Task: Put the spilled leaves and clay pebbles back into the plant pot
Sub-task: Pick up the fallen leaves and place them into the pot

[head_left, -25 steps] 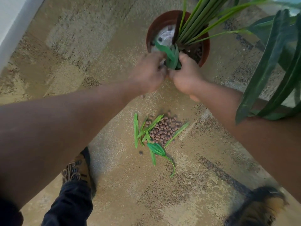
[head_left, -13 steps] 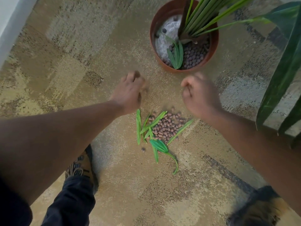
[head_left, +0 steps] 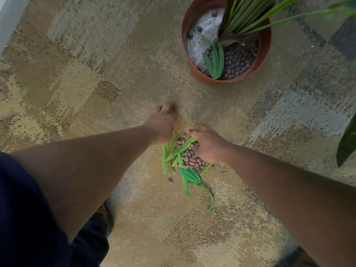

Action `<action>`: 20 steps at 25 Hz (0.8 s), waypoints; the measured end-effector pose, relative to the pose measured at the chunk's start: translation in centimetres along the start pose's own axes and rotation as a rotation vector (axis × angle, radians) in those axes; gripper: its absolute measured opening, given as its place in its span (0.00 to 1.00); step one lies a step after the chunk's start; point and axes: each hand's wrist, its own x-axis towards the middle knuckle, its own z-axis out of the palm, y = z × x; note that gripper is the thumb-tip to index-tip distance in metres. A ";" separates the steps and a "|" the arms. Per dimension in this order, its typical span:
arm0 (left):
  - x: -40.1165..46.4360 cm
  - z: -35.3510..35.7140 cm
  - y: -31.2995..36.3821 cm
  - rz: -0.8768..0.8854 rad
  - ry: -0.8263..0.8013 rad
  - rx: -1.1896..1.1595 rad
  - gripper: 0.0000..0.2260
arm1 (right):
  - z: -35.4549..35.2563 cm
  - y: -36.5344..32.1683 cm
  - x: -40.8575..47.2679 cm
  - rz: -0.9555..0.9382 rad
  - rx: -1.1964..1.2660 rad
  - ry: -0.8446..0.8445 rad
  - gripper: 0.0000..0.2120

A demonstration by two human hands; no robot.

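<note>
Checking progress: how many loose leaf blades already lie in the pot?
3, fanned together on the pebbles by the pot rim nearest the person: left blade, middle blade, right blade. Others may be hidden under the plant stems.

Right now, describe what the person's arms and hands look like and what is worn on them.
Both forearms are bare, with no watch, ring or glove visible on the left hand or the right hand. A dark navy short sleeve covers the left upper arm; the right arm shows no sleeve in frame.
</note>
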 end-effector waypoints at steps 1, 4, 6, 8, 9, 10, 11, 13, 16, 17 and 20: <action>-0.1 -0.1 -0.1 0.002 0.027 -0.016 0.26 | 0.2 0.1 0.0 0.000 0.005 0.012 0.32; -1.1 -0.7 0.1 0.006 0.104 -0.140 0.21 | 0.0 0.0 -0.8 -0.001 0.110 0.153 0.31; -2.3 -1.6 0.9 0.036 0.178 -0.238 0.21 | -1.0 -0.4 -1.7 -0.016 0.219 0.345 0.28; -3.5 -3.3 2.3 0.102 0.318 -0.344 0.21 | -2.7 -0.7 -2.7 -0.057 0.309 0.601 0.25; -3.9 -4.5 3.2 0.156 0.405 -0.406 0.21 | -3.8 -0.9 -3.2 -0.089 0.355 0.732 0.22; -4.0 -5.8 4.1 0.214 0.502 -0.453 0.21 | -5.1 -1.0 -3.5 -0.131 0.400 0.851 0.19; -3.7 -7.2 4.8 0.267 0.590 -0.473 0.21 | -6.4 -1.0 -3.6 -0.176 0.439 0.951 0.17; -2.3 -10.0 5.8 0.322 0.677 -0.461 0.20 | -8.6 -0.9 -3.4 -0.236 0.493 1.071 0.13; -0.8 -11.5 6.0 0.278 0.668 -0.444 0.15 | -9.5 -0.4 -2.6 -0.181 0.500 1.073 0.09; -0.7 -10.8 5.6 0.262 0.693 -0.448 0.13 | -8.9 -0.2 -2.4 -0.141 0.504 1.026 0.08; -1.6 -6.5 3.1 0.064 0.649 -0.505 0.08 | -5.9 1.0 -1.8 0.036 0.535 0.681 0.11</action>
